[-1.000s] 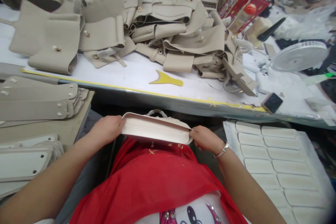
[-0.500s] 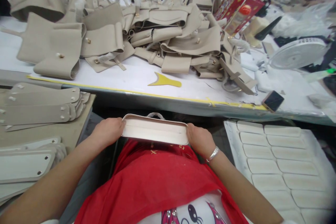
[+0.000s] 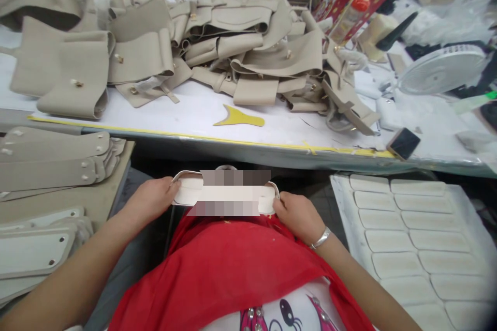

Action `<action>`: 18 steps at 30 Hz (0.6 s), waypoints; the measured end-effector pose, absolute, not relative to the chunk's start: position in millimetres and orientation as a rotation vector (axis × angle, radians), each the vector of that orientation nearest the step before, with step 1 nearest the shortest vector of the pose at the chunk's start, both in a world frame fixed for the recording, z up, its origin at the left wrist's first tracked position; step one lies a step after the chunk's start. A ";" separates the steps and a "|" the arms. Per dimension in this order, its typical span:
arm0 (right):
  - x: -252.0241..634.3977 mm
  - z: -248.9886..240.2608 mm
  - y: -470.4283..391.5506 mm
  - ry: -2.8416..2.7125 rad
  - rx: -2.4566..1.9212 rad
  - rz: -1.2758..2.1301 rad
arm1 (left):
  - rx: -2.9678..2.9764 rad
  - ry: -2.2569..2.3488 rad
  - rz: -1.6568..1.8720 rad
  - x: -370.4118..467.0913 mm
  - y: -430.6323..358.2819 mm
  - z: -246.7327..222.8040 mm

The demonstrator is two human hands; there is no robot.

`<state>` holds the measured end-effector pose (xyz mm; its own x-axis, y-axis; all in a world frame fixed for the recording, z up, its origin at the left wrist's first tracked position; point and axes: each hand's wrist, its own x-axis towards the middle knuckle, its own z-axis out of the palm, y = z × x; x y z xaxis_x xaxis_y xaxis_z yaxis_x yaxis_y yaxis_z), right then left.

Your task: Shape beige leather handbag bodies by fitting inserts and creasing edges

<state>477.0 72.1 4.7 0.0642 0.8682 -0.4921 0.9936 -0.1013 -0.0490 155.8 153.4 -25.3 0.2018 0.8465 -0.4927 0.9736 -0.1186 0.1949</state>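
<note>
I hold a cream bag piece [image 3: 187, 192] with a small handle, over my lap and in front of the table edge. My left hand [image 3: 151, 199] grips its left end. My right hand [image 3: 297, 215], with a silver bracelet at the wrist, grips its right end. The middle of the piece is blurred out. A red cloth [image 3: 233, 264] lies across my lap just below it.
A heap of beige bag parts [image 3: 248, 46] covers the white table [image 3: 202, 108], with a yellow cut-out [image 3: 238, 117] near its front edge. Stacked beige and white panels [image 3: 50, 160] lie at left. A tray of cream oblong pads [image 3: 411, 238] sits at right. A phone [image 3: 404, 143] and fan [image 3: 440, 75] lie beyond.
The bag piece has turned in my hands, showing its narrow edge more squarely. My right hand has slid inward along its right end. The view shifted slightly.
</note>
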 end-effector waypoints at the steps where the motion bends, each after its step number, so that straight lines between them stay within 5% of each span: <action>1: 475.2 4.8 73.2 1.855 2.033 -0.562 | 1.937 1.684 -0.297 154.9 151.3 -23.4; 10: 478.1 -2.8 78.4 1.871 1.901 -0.664 | 1.207 1.539 0.207 138.1 142.7 -19.0; 18: 484.1 -6.7 70.3 1.954 1.992 -0.610 | 1.822 1.670 -0.052 154.2 139.3 -7.8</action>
